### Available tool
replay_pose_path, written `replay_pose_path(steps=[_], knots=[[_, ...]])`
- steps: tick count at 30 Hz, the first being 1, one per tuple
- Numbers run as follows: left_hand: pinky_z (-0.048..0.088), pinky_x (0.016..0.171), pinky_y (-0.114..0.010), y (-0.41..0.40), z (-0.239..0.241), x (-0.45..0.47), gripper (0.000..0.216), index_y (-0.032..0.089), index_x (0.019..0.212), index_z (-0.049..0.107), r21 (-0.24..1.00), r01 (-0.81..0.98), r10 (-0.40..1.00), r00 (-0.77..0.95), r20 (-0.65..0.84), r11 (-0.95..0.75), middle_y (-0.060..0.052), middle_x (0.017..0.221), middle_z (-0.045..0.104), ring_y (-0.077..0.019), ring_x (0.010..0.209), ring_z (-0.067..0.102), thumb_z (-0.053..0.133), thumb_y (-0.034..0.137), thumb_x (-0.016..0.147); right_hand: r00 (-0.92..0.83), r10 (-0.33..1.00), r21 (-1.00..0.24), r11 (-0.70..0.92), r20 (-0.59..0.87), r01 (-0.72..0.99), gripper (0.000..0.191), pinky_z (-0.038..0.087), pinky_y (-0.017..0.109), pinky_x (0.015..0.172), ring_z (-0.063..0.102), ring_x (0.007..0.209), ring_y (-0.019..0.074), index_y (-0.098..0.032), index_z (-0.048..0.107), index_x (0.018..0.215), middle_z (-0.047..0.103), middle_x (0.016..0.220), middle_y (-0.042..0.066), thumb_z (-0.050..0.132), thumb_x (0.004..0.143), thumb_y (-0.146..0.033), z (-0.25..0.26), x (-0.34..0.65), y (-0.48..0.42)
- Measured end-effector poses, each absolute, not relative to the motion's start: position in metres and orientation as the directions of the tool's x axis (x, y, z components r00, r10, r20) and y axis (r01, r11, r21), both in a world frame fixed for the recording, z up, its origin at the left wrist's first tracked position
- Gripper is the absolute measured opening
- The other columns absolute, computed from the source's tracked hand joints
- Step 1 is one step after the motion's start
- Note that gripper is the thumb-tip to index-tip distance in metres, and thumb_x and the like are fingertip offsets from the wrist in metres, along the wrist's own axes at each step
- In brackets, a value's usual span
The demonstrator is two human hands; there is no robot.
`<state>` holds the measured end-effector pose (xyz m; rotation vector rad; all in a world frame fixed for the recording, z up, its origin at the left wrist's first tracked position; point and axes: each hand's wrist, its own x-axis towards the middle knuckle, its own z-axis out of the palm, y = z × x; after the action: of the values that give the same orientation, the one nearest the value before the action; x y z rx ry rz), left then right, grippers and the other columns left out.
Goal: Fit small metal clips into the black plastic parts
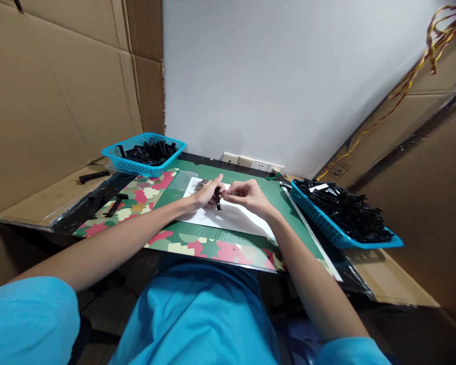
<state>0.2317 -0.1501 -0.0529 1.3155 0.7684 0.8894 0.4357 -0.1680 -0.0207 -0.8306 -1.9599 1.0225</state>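
Note:
My left hand (209,194) is closed around a black plastic part (218,199), a narrow piece held roughly upright over a white sheet of paper (205,217). Close against it on the right, my right hand (247,195) pinches something thin and small, possibly metallic, pointed toward the black part. Its kind is too small to make out. Behind the left hand, a pile of tiny dark pieces (199,184) lies on the paper's far left corner. A clear plastic bag (183,180) rests just left of that pile.
Blue baskets full of black parts stand at the back left (144,171) and at the right (327,230). Loose black parts (116,205) lie on the patterned mat's left side. Power sockets (245,161) line the wall base. Cardboard walls (61,76) flank the table; twisted wires (406,83) hang at right.

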Motion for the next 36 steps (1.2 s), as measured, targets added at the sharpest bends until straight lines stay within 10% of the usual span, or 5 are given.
replay_pose_path(steps=[15, 36], knots=[[0.028, 0.042, -0.023, -0.134, -0.068, 0.231, 0.047, 0.02, 0.075, 0.052, 0.995, -0.066, 0.886, 0.454, 0.093, -0.07, 0.0, 0.061, 0.049, -0.0108, 0.044, 0.042, 0.049, 0.054, 0.107, -0.697, 0.671, -0.747, 0.594, 0.254, 0.3, 0.01, 0.051, 0.031, 0.071, 0.07, 0.078, 0.0208, -0.021, 0.088, 0.088, 0.082, 0.089, 0.005, 0.081, 0.083, -0.025, -0.032, 0.431, -0.168], [0.028, 0.04, -0.023, -0.143, -0.06, 0.229, 0.059, 0.021, 0.078, 0.05, 0.987, 0.061, 0.906, 0.407, 0.111, -0.148, 0.0, 0.058, 0.05, -0.0103, 0.042, 0.041, 0.043, 0.073, 0.105, -0.677, 0.697, -0.674, 0.62, 0.237, 0.402, 0.021, 0.04, 0.028, 0.063, 0.058, 0.07, 0.0154, -0.017, 0.088, 0.093, 0.079, 0.089, 0.007, 0.078, 0.088, -0.035, -0.032, 0.431, -0.166]])
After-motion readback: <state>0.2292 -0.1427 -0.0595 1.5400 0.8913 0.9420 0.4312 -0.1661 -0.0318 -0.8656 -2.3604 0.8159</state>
